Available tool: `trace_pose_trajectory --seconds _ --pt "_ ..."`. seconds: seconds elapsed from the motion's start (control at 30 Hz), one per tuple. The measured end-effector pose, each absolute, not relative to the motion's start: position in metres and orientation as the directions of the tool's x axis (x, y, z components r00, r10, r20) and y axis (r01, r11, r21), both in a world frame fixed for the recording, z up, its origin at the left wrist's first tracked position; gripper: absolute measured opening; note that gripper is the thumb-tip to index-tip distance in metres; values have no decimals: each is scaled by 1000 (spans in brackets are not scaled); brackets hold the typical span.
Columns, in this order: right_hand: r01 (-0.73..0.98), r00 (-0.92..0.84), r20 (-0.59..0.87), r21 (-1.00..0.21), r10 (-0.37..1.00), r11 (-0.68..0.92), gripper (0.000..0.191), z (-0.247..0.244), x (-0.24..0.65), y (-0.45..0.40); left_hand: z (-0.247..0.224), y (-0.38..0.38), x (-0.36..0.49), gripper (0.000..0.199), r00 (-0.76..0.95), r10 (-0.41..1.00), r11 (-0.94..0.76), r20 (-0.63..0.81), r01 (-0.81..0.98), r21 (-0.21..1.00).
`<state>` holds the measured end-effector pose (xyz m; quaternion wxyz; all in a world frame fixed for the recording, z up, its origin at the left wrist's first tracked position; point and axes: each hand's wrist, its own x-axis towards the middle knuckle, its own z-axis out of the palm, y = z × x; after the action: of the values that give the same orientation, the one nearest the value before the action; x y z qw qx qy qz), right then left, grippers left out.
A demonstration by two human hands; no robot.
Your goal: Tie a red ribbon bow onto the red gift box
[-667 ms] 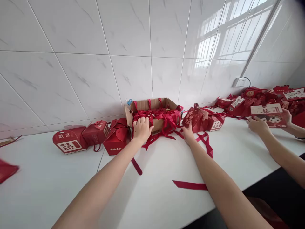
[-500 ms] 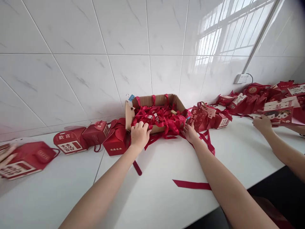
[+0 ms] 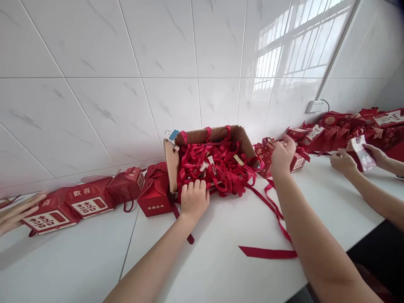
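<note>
A cardboard box (image 3: 172,166) full of tangled red ribbons (image 3: 202,153) stands against the tiled wall, tilted toward me. My left hand (image 3: 194,198) is closed over its front edge, fingers curled inside against the ribbons. To the right of the box, my right hand (image 3: 282,158) is raised above the table, smeared by motion with its fingers partly curled; whether anything is in them does not show. Behind it are red gift boxes (image 3: 263,158) with ribbon ties. Long ribbon ends (image 3: 273,206) trail from the box across the table.
Red gift boxes (image 3: 154,195) line the wall to the left, where another person's hand (image 3: 22,212) touches the end one. At right, a co-worker's hands (image 3: 344,162) hold a small box (image 3: 361,153) near a pile of red boxes (image 3: 334,130). A loose ribbon strip (image 3: 268,252) lies in front.
The cardboard box has tipped toward me, showing more ribbons. My right hand has left its front right corner and risen to the right. At left, a gift box now sits against the row.
</note>
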<state>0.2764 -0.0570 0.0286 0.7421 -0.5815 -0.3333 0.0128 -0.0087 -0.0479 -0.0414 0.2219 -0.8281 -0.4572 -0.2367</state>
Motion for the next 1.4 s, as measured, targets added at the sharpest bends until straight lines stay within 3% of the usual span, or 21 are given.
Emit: trace_pose_trajectory --seconds 0.07,0.1,0.13,0.27,0.53,0.73,0.93,1.07,1.2,1.3,1.4 --pt "523 685 602 -798 409 300 40 51 264 -63 -42 -49 -8 23 482 651 -486 586 858 -166" --pt "619 565 650 -741 508 260 37 58 255 -64 -43 -49 -8 23 487 650 -486 583 856 -174" --pt "704 417 646 -675 640 223 36 61 245 -63 -44 -48 -8 23 491 649 -486 580 855 -180" --pt "804 133 475 -565 870 186 25 43 214 -46 -45 -46 -11 26 507 640 -485 577 849 -208" --pt "865 73 191 -500 979 33 23 12 217 -24 -47 -48 -11 26 520 632 -461 575 848 -260" --pt "863 106 212 -504 972 16 36 6 222 -19 -49 -49 -10 24 525 626 -458 577 846 -272" --pt "832 -2 294 -530 956 164 77 4 222 -20 -50 -48 -11 23 530 616 -457 582 843 -284" --pt "776 -26 502 -535 865 334 69 6 219 -17 -51 -48 -11 23 538 604 -458 588 838 -295" --pt "723 162 688 -570 707 389 72 14 225 -15 -50 -49 -10 23 541 590 -459 599 835 -302" --pt "694 406 675 -666 616 273 73 24 238 -19 -50 -49 -10 23 544 576 -461 611 833 -307" --pt "661 565 661 -721 495 208 57 34 252 -29 -52 -48 -10 21 542 563 -458 624 833 -310"
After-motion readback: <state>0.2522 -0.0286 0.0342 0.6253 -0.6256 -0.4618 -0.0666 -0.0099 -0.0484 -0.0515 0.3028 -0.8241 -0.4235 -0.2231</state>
